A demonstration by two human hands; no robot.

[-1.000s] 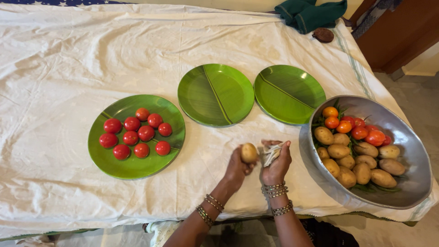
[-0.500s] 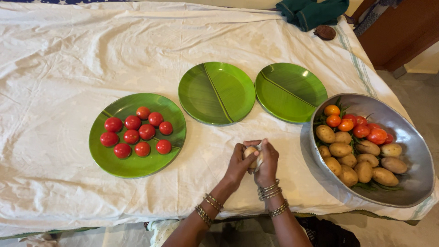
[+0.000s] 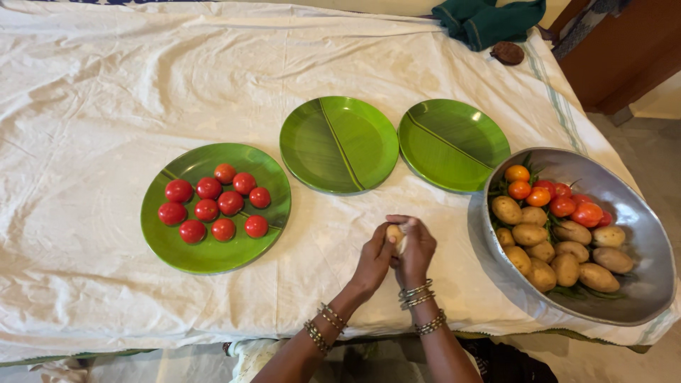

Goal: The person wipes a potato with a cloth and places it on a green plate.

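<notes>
Moved: both hands, apart a second ago, now meet around one potato [image 3: 394,233].
Left hand [image 3: 374,261]: fingers closed on the potato's left side.
Right hand [image 3: 416,250]: presses a pale cloth [image 3: 402,242] against it (mostly hidden).
Potato: above the white tablecloth [image 3: 92,106], left of the metal bowl [image 3: 638,220] of potatoes and tomatoes.
Plates: tomatoes on the left green plate [image 3: 213,252]; two more green plates beyond.

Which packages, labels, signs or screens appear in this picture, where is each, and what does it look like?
None in view: only plates, a metal bowl of loose produce, a cloth-covered table, and two hands around a potato.
</notes>
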